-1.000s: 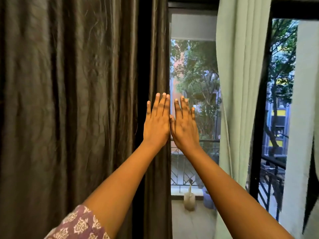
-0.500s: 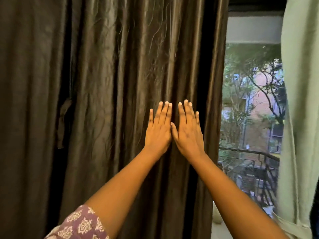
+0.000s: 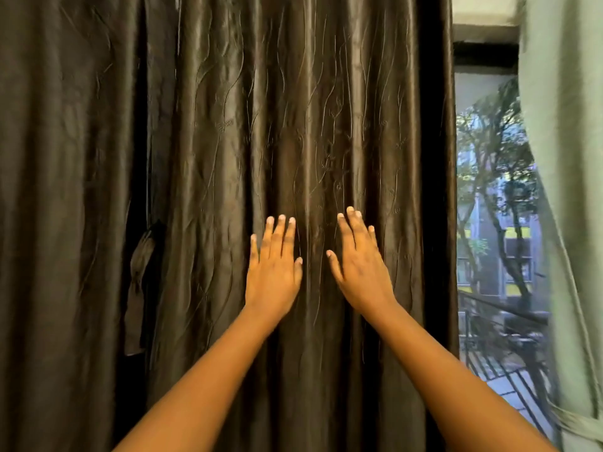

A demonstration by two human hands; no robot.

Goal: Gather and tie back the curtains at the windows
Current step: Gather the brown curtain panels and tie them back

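Glossy dark brown curtain (image 3: 228,158) hangs in pleats across most of the view, a window gap (image 3: 489,223) with trees and a railing at its right edge, then a pale green curtain (image 3: 564,158). Left hand (image 3: 273,272) and right hand (image 3: 360,269) lie flat, fingers straight, apart, against the brown folds, gripping nothing. A dark fabric strip (image 3: 138,282) hangs left, hard to identify

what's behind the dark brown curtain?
Mostly hidden: the dark brown curtain covers whatever stands behind it. Past its right edge a strip of window shows trees, a building and a balcony railing. Both hands, left hand and right hand, are in front.
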